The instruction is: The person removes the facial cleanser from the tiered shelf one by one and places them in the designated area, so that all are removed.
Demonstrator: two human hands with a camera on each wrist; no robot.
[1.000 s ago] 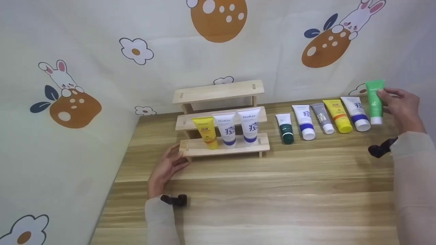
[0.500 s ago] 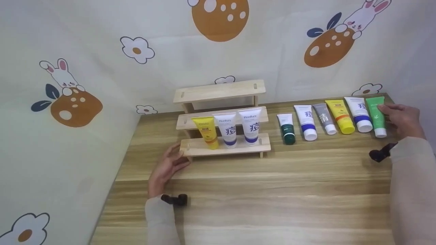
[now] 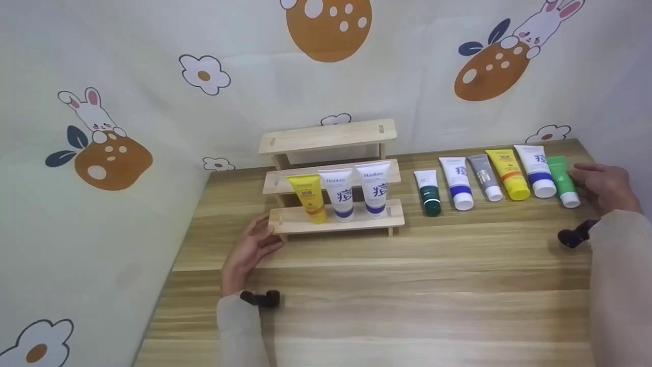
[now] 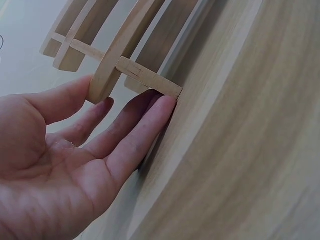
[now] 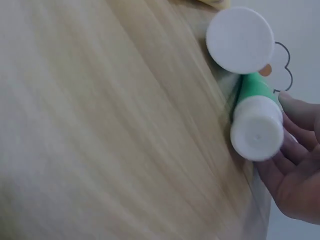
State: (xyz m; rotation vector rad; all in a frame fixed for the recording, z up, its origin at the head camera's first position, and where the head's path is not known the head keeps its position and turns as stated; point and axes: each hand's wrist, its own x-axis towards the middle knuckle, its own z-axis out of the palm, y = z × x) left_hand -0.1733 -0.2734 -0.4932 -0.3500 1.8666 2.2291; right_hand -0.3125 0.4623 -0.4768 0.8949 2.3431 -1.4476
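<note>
A three-tier wooden display stand (image 3: 331,136) stands at the back of the table. Its bottom shelf bears an upright yellow squeeze tube (image 3: 307,198) and two white squeeze tubes (image 3: 338,193). My left hand (image 3: 248,251) holds the stand's front left corner; in the left wrist view its thumb (image 4: 65,97) is on the shelf end and its fingers (image 4: 137,135) touch the leg. My right hand (image 3: 606,186) is beside a green squeeze tube (image 3: 564,182) lying on the table, thumb raised off it. The far fingers are partly hidden behind that tube.
Left of the green tube, a row of tubes lies on the table: dark green-and-white (image 3: 429,193), white-and-blue (image 3: 457,183), grey (image 3: 485,177), yellow (image 3: 509,174) and another white-and-blue (image 3: 536,171). A patterned cloth (image 3: 397,86) hangs behind.
My right hand has lowered the green tube onto the table at the row's right end, let go of it and drawn slightly right. The left hand has stayed at the stand.
</note>
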